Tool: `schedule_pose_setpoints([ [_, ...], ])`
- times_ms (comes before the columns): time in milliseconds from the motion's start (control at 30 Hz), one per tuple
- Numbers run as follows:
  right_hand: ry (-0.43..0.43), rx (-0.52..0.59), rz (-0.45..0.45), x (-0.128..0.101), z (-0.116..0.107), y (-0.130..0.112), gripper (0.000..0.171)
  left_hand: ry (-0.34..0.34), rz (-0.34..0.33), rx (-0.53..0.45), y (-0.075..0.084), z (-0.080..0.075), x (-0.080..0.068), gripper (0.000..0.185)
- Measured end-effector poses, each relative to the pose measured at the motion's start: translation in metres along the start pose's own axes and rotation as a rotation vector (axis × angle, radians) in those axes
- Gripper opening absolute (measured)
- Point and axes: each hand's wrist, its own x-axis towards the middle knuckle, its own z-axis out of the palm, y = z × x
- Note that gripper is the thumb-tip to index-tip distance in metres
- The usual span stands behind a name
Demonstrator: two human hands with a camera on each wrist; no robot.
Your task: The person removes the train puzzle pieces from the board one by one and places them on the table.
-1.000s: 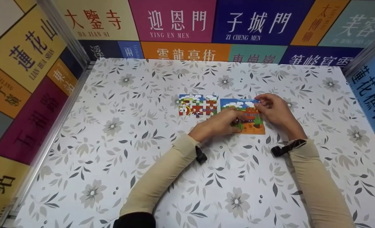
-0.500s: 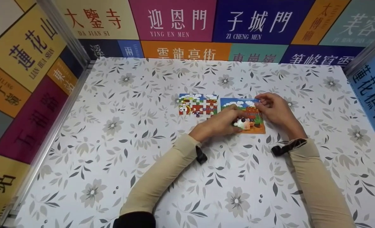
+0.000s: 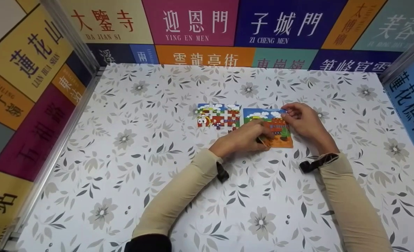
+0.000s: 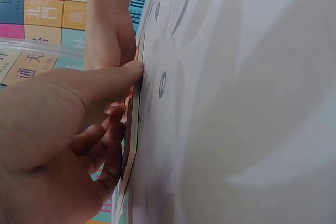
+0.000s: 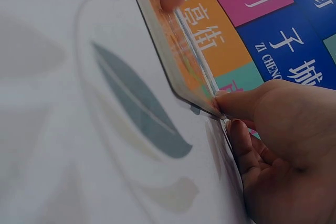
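A wooden jigsaw puzzle (image 3: 282, 141) with a blue sky, a red train and orange ground lies flat on the table. Over its lower left part, my left hand (image 3: 243, 137) bends its fingers and thumb round what looks like a puzzle piece (image 3: 264, 141), mostly hidden and tilted. In the left wrist view, the left thumb (image 4: 121, 80) lies at the puzzle's near edge and the fingertips curl against its top. My right hand (image 3: 306, 122) pinches the puzzle's far right corner; the right wrist view shows its thumb (image 5: 244, 102) on that corner.
Left of the puzzle lies a second picture (image 3: 219, 120), with loose-looking pieces and white gaps between them. A white table (image 3: 193, 203) with a leaf pattern spreads all round. Colourful lettered panels (image 3: 198, 22) stand along its back and sides.
The left fingers have shifted slightly on the puzzle's lower left part. A bright, shiny patch seen beside them half a second ago is gone. The right hand stays at the corner.
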Motion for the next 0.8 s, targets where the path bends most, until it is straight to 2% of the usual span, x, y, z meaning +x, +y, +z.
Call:
schedule_pose_setpoints([
  [200,-0.002,-0.001,0.013,0.0,0.0,-0.001,0.034,-0.047,-0.048,-0.012,0.002,-0.004,-0.002,0.051],
  [400,-0.001,0.011,0.006,0.0,-0.001,-0.001,0.032,-0.079,0.019,-0.037,0.0,-0.012,-0.004,0.05],
  [567,0.0,0.009,0.004,-0.001,-0.001,-0.001,0.032,-0.074,0.074,-0.07,-0.004,-0.017,-0.005,0.048],
  [800,0.001,0.011,0.026,-0.001,0.0,-0.001,0.034,-0.079,0.048,-0.075,-0.005,-0.02,-0.007,0.041],
])
